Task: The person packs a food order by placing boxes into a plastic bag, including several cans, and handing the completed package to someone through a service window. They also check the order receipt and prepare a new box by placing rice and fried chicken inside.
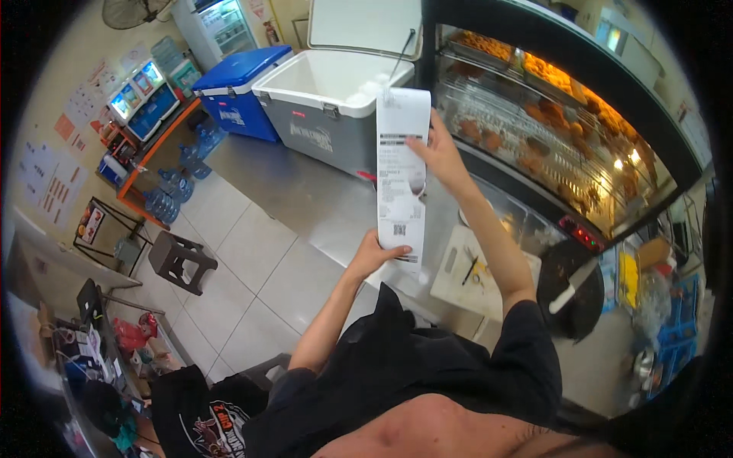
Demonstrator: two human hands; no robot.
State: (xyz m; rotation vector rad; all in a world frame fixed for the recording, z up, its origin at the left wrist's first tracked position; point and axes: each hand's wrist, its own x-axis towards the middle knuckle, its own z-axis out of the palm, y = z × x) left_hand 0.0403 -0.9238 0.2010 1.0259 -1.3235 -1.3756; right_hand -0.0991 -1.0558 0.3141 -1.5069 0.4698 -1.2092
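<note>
A long white printed receipt hangs stretched out in front of me above the steel counter. My left hand pinches its lower end, thumb across the front. Near its upper end, my right hand grips the right edge, with a fingertip laid over the print. Below my right forearm lies a white cutting board, bearing scissors with yellow handles and a dark slim tool beside them. Behind the receipt stands a grey cooler with its white lid raised.
A blue cooler sits left of the grey one. At right is a lit glass warming cabinet with fried food. A knife rests on a round dark board. A stool stands on the floor; another person is at lower left.
</note>
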